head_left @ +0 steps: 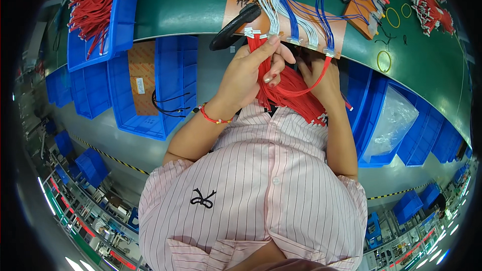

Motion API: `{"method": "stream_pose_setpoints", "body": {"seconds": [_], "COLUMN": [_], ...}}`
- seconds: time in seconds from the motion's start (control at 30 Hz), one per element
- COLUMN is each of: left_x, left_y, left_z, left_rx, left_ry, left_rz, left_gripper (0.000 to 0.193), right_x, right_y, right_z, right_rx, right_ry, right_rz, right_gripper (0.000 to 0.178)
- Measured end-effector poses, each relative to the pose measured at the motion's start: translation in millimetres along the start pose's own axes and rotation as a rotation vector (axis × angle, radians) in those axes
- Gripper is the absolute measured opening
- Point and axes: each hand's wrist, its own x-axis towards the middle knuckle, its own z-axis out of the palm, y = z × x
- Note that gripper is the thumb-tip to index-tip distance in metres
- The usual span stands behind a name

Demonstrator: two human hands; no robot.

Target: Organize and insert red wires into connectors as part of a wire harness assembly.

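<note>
A bundle of red wires [288, 88] is being gripped by the closed left hand [248, 73] and right hand [316, 73], risking tangling with the white and blue harness [296, 15] just beyond the fingers.

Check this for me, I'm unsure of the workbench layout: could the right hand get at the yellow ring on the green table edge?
Probably yes. The right hand holds red wires, but the yellow ring lies just beyond it on the green table, nothing between.

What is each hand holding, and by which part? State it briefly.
The left hand grips a bundle of red wires near its upper end, just below the white connectors. The right hand supports the same bundle from behind, one red wire looped across it.
</note>
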Motion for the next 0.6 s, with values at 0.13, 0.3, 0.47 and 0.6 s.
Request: {"method": "stream_pose_setpoints", "body": {"seconds": [0.13, 0.3, 0.47, 0.6], "left_x": [-4.8, -35.1, -57.2, -46.1], "left_y": [4.9, -13.3, -20.8, -10.6], "left_z": [1.4, 2.6, -2.1, 7.3], "left_rx": [-0.158, -0.27, -0.246, 0.018], "left_ry": [-0.014, -0.208, -0.177, 0.025], "left_rz": [-0.1, -0.286, -0.402, -0.066], "left_gripper": [0.044, 0.045, 0.038, 0.032], "right_x": [-2.1, -15.0, -26.1, -19.7], "right_y": [0.3, -17.8, -35.3, -53.7], "right_z": [-4.1, -26.8, -49.7, -70.5], "right_rx": [0.061, 0.419, 1.054, 1.299], "right_ry": [-0.043, 0.114, -0.174, -0.377], "right_rz": [0.094, 0.149, 0.35, 0.358], "right_gripper": [0.021, 0.02, 0.017, 0.017]}}
